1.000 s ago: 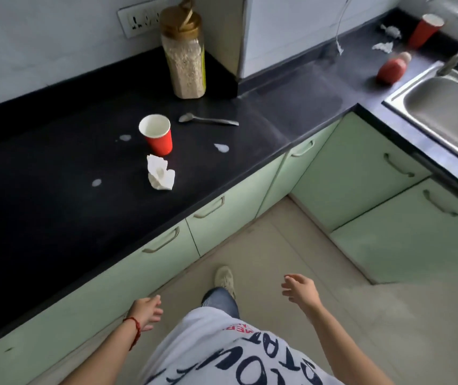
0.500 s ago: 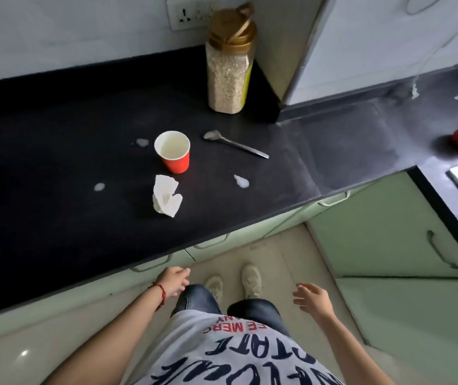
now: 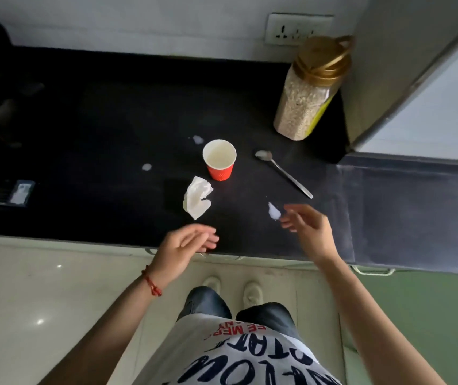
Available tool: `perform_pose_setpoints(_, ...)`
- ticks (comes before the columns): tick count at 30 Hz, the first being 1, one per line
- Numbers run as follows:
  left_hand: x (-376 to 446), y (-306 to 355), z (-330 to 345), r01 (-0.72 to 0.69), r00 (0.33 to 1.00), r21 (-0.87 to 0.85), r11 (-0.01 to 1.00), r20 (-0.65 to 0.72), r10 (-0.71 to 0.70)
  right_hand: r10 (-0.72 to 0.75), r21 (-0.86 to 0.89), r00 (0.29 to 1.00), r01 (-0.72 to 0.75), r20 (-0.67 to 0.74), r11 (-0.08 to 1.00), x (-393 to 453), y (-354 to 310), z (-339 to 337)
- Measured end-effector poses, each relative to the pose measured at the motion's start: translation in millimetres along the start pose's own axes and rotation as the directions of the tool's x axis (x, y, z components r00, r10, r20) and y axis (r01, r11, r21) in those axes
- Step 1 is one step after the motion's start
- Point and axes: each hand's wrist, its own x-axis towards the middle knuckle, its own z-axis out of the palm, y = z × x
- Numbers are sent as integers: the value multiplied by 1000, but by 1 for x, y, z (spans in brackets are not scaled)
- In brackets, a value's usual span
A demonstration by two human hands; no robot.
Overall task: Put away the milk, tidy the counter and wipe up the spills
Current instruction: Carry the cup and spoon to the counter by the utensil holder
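On the black counter (image 3: pixel 105 140) stands a red paper cup (image 3: pixel 219 159) with milk in it. A crumpled white tissue (image 3: pixel 197 200) lies just in front of the cup. A metal spoon (image 3: pixel 283 173) lies to the cup's right. White milk spills dot the counter: one (image 3: pixel 273 211) by my right fingertips, one (image 3: pixel 146 167) left of the cup, one (image 3: pixel 197 139) behind it. My left hand (image 3: pixel 186 245) hovers over the counter's front edge below the tissue, fingers relaxed, empty. My right hand (image 3: pixel 307 229) hovers beside the front spill, open and empty.
A tall jar of oats (image 3: pixel 309 90) with a gold lid stands at the back right, against a white appliance side (image 3: pixel 422 79). A wall socket (image 3: pixel 297 29) sits behind it. A small dark flat object (image 3: pixel 14 191) lies at the counter's left. Pale green cabinet fronts (image 3: pixel 416 315) run below.
Both hands have risen from beside my hips to over the counter's front edge. The view has swung to face the cup, tissue and spoon straight on.
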Motion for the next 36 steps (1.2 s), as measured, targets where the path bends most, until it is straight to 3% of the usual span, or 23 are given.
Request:
perform_pose_setpoints(3, 24, 33, 8, -194, 938, 23, 981, -289, 192, -45, -9, 999, 45, -7, 999, 30, -17, 4)
perform_pose_setpoints(6, 66, 43, 12, -192, 860, 223, 956, -432, 273, -56, -21, 998, 55, -20, 998, 49, -23, 10)
perform_pose_setpoints(10, 117, 41, 18, -36, 890, 388, 921, -407, 206, -44, -92, 999, 42, -20, 995, 62, -23, 20)
perform_pose_setpoints(14, 145, 36, 17, -3, 906, 496, 868, -366, 213, -57, -210, 997, 44, -55, 977, 79, -26, 22)
perform_pose_setpoints(21, 161, 29, 16, -19, 885, 476, 879, -402, 236, -101, -372, 992, 66, -74, 926, 115, -38, 33)
perform_pose_setpoints(25, 157, 40, 15, -81, 863, 423, 902, -424, 276, -160, -543, 986, 108, -48, 833, 136, -36, 40)
perform_pose_setpoints(29, 135, 56, 4, -124, 851, 334, 935, -448, 273, -146, -731, 987, 150, 69, 666, 149, -37, 47)
perform_pose_setpoints(36, 72, 43, -22, -84, 803, 243, 966, -558, 210, -165, -863, 966, 252, 198, 439, 157, -42, 53)
